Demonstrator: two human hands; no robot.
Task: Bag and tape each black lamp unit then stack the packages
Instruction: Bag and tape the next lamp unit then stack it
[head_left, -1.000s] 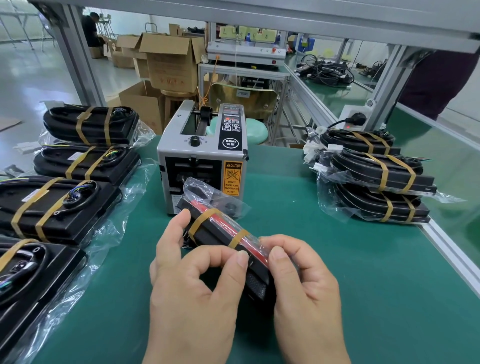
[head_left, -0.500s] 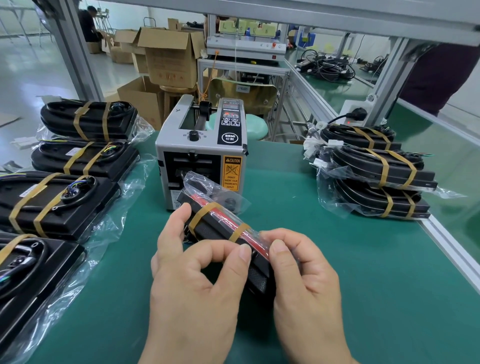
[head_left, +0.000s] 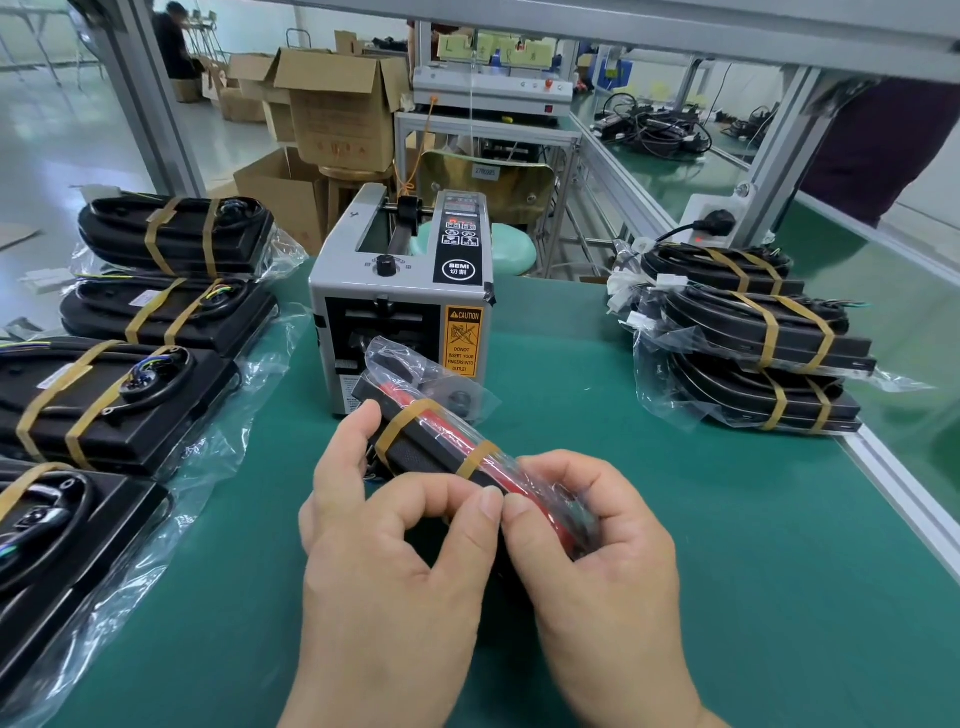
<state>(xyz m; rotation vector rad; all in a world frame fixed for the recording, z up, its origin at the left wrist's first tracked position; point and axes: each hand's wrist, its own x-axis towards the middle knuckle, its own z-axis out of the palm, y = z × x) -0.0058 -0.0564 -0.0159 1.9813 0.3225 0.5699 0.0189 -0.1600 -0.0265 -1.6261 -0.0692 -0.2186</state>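
The yellow caution label (head_left: 464, 340) on the front of the grey tape dispenser (head_left: 400, 312) reads "CAUTION – DO NOT INSERT YOUR FINGERS INTO OUTLET", and a round badge (head_left: 458, 270) on its black top panel says "SEMI" above two Chinese characters. Just in front of the dispenser, the bagged lamp unit (head_left: 431, 447) is held tilted above the green desk (head_left: 727, 545), with two tan tape bands around it and a red strip showing through the plastic. The left hand (head_left: 384, 561) grasps its near side, thumb against the first band and forefinger curled; the right hand (head_left: 597, 545) clutches the near end, hiding that end. A stack of taped packages (head_left: 753, 343) lies at the right, well apart. A row of taped packages (head_left: 130, 332) runs along the left – the nearest is cut off by the frame edge. Cardboard boxes (head_left: 337, 109) stand behind; their print is too faint to read.
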